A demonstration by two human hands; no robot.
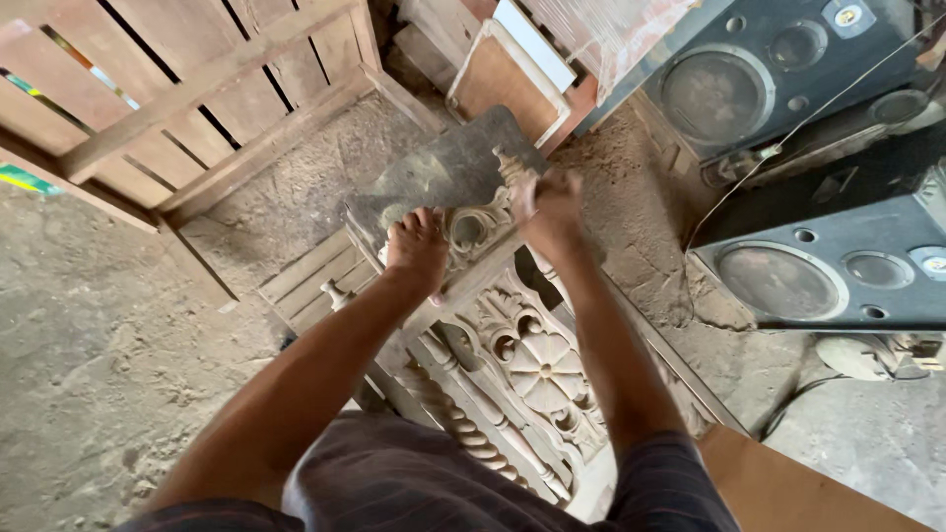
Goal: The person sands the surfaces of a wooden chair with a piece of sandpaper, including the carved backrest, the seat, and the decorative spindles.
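Carving: a pale carved wooden panel (522,365) sits dead centre, running from the person's lap at 6 o'clock up toward 12.
Left hand: the left hand (418,248) presses down at about 11 o'clock of the panel, fingers curled over its top-left edge, gripping the wood.
Right hand: the right hand (552,212) is up at 12 o'clock on the crest (483,222), fingers closed; it looks blurred, and whether it pinches sandpaper or only bare wood I cannot tell.
Done so far: rosette (545,366), scrolls and twisted column (463,429) are all fully cut, so by my reading the shaping is finished.
Left to do: the wood is raw, no stain or shine anywhere; the surface work looks well short of complete, with only the crest in hand now.
Long axis: it runs from 5 o'clock, near the knees, to 11 o'clock.
Pointing: the crest points away from the person, toward the dark board (443,163) at 12.
Around: a slatted frame (197,89) at 10 o'clock, two speakers (828,266) at 2 and 3, dusty floor (89,325) at 8.
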